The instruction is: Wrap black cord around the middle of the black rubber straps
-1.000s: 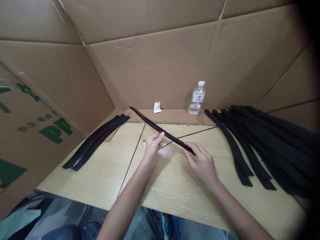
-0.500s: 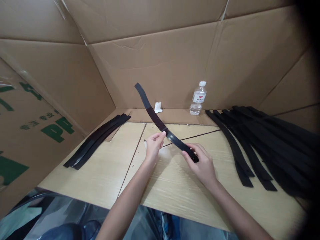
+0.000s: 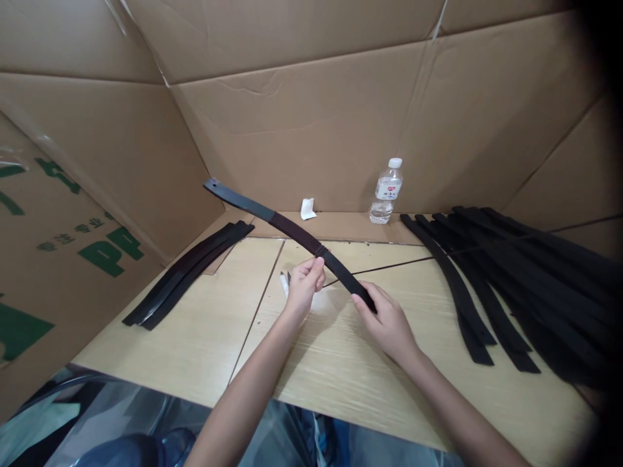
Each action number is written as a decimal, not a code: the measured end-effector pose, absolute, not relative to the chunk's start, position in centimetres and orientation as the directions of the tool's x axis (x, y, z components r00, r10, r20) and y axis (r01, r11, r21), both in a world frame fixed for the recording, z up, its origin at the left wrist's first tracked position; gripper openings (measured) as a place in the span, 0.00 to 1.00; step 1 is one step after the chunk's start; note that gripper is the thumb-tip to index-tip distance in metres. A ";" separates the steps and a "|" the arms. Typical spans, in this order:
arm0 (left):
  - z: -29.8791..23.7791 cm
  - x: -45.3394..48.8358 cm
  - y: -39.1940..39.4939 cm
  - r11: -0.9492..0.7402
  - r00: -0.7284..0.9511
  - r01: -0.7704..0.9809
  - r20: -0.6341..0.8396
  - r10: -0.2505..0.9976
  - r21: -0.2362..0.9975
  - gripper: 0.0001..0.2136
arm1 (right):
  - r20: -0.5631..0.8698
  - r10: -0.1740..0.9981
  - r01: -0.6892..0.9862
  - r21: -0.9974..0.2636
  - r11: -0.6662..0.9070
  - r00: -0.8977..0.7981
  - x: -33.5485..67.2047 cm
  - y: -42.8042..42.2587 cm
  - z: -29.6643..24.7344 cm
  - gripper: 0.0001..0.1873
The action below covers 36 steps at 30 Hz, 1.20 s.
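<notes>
A long, curved black strip is held above the table, slanting from upper left to lower right. Its middle section looks dark brownish, with small ridges beside it and a hole at the far end. At the ridges, my left hand is closed in a pinch on the strip's lower edge. My right hand wraps round the near end, thumb below and fingers above. Just behind my left hand lies a small white, pointed item, partly hidden.
Several similar black strips lie overlapped on the right of the wooden table. A few more strips lie on the left. A water bottle and a white paper scrap stand near the cardboard wall.
The held strip has turned: its far end has swung left and slightly down. My right hand has shifted slightly left, and both hands still hold the strip.
</notes>
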<state>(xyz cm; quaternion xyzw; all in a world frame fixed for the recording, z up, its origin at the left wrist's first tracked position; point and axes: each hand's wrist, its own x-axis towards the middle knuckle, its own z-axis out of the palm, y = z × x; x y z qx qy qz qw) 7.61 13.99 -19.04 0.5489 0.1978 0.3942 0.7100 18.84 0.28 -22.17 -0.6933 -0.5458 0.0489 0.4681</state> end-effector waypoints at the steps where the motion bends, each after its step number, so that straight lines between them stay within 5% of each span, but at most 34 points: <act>1: -19.1 7.6 14.0 0.082 0.604 -0.344 0.153 0.782 0.936 0.22 | 0.441 0.806 0.712 -0.701 0.035 0.394 18.8 0.3 -22.2 0.11; 12: -19.0 7.6 13.9 0.055 0.535 -0.277 0.106 0.838 0.959 0.20 | 0.651 0.646 0.825 -0.562 0.058 0.399 18.7 0.2 -22.2 0.04; 25: -19.1 7.5 14.2 0.120 0.706 -0.287 0.126 0.697 0.950 0.19 | 0.598 0.666 0.845 -0.528 -0.090 0.445 19.1 0.2 -22.3 0.15; 36: -19.4 7.8 14.5 0.096 0.574 -0.257 0.072 0.816 0.962 0.22 | 0.661 0.629 0.853 -0.522 -0.007 0.410 18.3 -0.2 -21.6 0.07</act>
